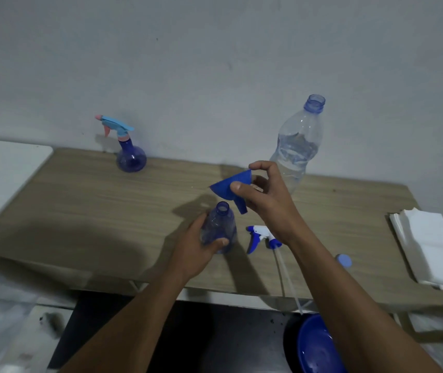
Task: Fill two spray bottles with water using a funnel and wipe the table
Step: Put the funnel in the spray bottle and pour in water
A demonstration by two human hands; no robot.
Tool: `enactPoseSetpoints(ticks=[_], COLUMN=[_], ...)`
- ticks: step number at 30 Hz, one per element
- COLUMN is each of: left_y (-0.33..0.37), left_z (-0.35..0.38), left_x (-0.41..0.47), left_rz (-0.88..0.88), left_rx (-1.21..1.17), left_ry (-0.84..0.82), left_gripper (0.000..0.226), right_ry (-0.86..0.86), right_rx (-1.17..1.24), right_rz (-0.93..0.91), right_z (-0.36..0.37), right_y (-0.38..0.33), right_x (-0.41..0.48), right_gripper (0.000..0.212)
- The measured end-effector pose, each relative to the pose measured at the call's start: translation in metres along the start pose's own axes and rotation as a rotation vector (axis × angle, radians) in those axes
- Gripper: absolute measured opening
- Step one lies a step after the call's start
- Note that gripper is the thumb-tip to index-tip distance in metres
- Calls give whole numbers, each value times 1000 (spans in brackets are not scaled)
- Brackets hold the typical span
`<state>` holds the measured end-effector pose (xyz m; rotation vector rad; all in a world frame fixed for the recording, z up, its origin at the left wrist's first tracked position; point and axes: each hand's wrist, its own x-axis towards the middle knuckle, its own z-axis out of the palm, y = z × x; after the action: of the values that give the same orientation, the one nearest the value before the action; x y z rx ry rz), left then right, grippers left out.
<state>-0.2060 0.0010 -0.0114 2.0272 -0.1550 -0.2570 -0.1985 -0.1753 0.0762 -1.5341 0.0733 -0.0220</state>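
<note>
Steadying uncapped spray bottle (219,227) near front edge of counter (80,205), left hand (201,246) fingers curled round body, to keep upright. Pinching funnel (229,185) with right hand (263,200) fingers, tilted, spout just beside bottle mouth, probably for seating. Second spray bottle (130,154) capped, at back edge.

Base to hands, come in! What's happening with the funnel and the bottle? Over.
Left hand grips open spray bottle. Right hand pinches blue funnel, spout beside the neck, not in. Nothing in the way.
</note>
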Motion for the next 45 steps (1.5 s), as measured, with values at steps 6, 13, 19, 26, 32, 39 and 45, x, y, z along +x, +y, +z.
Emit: enactPoseSetpoints(ticks=[6,13,19,26,32,39,45], left_y=[2,9,9,8,11,11,13], left_z=[-4,-7,-7,-6,-6,-6,-7], left_x=[-1,-3,-3,-2,1,3,1], left_rz=[-3,-3,-5,-33,-11,32,-15], left_rx=[29,28,46,97,130,144,39], left_ry=[-24,-23,-20,-17,-8,-1,41], left_gripper=[69,69,65,56,60,61,85], right_ry=[53,115,104,-21,23,27,136], right_rx=[-76,-128,-156,-407,-491,-491,-545], right_rz=[-139,-187,-174,-157,-154,-164,-216], right_z=[12,15,12,9,12,16,8], right_y=[1,18,38,39,33,30,25], right_x=[-4,-2,-7,-16,-18,-15,-19], right_gripper=[54,60,70,94,98,85,88])
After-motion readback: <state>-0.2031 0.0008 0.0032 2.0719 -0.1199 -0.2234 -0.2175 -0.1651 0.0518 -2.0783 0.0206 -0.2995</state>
